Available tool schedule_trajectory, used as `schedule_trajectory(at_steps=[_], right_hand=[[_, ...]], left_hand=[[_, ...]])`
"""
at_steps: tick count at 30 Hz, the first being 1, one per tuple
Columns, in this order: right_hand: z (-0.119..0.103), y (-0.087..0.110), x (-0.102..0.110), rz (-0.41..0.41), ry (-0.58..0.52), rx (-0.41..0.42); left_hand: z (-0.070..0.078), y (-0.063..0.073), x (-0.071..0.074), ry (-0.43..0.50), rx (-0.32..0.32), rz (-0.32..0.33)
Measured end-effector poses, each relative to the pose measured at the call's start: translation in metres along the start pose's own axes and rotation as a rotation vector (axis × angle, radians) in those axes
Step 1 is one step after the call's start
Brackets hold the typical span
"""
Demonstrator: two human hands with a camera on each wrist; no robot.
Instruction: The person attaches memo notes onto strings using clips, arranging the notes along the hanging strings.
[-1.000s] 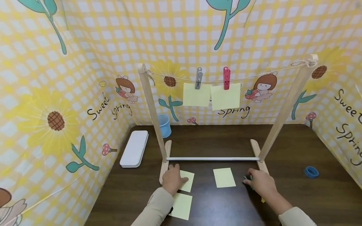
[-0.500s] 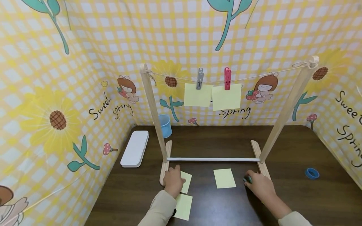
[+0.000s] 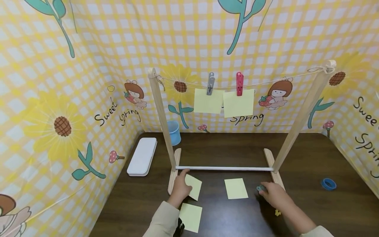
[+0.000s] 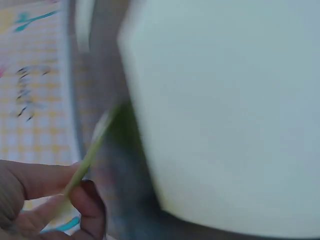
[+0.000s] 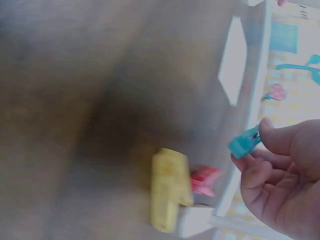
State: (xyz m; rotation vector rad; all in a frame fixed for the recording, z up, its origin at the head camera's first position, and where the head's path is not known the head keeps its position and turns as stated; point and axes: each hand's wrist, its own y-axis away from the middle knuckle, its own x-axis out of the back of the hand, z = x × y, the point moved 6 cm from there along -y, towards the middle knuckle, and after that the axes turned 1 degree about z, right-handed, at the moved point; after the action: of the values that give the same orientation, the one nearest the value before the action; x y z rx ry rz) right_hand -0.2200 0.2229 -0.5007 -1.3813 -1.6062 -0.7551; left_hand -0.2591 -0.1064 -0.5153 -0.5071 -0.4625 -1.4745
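My left hand (image 3: 180, 189) pinches a pale yellow sticky note (image 3: 194, 188) by its left edge, and the note is tilted off the table. In the left wrist view the pinched note (image 4: 92, 150) appears edge-on between thumb and fingers. Between the thumb and fingers of my right hand (image 3: 276, 195) is a small teal clothespin (image 5: 244, 143), held just above the table. Another sticky note (image 3: 190, 218) lies below the left hand, and a third note (image 3: 236, 189) lies midway between the hands. Near the right wrist are a yellow clothespin (image 5: 167, 187) and a red clothespin (image 5: 205, 180).
A wooden frame (image 3: 302, 121) with a white crossbar (image 3: 225, 168) stands behind the hands. From its string hang two notes, under a grey clothespin (image 3: 210, 84) and a red-pink one (image 3: 239, 84). A white case (image 3: 142, 156), blue cup (image 3: 174, 133) and blue tape roll (image 3: 328, 184) surround it.
The left hand has taken the note's left edge and raised it from the table. The right hand has shifted slightly, with the teal clothespin now showing at its fingertips.
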Motion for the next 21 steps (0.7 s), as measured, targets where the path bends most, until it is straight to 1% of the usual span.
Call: schedule_trajectory(at_steps=[2,4,7,11,13,15,17,21], right_hand=[[-0.005,-0.002,0.010,-0.009,-0.062,0.015],[-0.011,-0.004,0.019,-0.005,-0.113,0.039],[-0.026,-0.009,0.037,0.029,-0.176,0.093],[-0.055,-0.015,0.061,0.077,-0.272,0.197],[-0.072,-0.020,0.072,0.089,-0.303,0.255],[-0.090,-0.025,0.084,0.105,-0.326,0.323],[-0.107,-0.031,0.096,0.117,-0.334,0.367],[-0.138,-0.042,0.122,0.124,-0.409,0.394]], left_hand=[[0.003,-0.002,0.009,0.162,0.044,-0.007],[0.007,-0.004,0.018,0.318,0.096,0.005],[0.013,-0.007,0.030,0.502,0.170,0.024],[0.022,-0.010,0.043,0.652,0.272,0.051],[0.030,-0.010,0.049,0.702,0.295,0.060],[0.039,-0.009,0.055,0.726,0.287,0.069],[0.052,-0.009,0.063,0.744,0.251,0.070],[0.080,-0.011,0.082,0.817,0.186,0.075]])
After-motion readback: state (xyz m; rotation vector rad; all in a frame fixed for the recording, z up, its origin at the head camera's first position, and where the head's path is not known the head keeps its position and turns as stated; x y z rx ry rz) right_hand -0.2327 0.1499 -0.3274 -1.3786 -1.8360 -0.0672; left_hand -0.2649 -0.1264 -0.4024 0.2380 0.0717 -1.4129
